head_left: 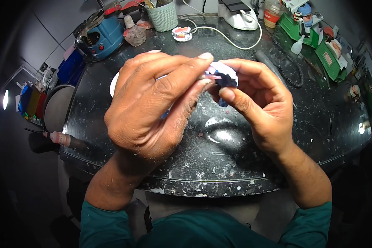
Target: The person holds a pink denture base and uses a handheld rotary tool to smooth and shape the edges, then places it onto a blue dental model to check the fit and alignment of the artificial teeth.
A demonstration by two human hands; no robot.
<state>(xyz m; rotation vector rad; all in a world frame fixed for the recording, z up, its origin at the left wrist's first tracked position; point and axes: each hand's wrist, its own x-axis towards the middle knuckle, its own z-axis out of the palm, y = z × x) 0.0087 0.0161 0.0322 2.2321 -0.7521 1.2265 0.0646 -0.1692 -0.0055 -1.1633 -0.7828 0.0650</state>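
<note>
Above the middle of the black, speckled bench [219,173], my two hands meet at a small white and dark blue piece [226,81]. My right hand [266,97] grips it by its side between thumb and fingers. Pinched between the thumb and forefinger of my left hand [153,95] is a small pinkish piece [212,76], touching or very near the dark part; its exact kind cannot be made out. White dust coats the left palm edge. Part of a white round thing [114,84] shows behind the left hand, which mostly hides it.
At the back are a blue machine [105,39], a jar [134,33], a woven basket [163,17], a dental model [182,34] and a white device [240,18] with its cable. Rightward lie a grey handpiece [268,62], a rubber bulb [297,45] and green bins [330,62].
</note>
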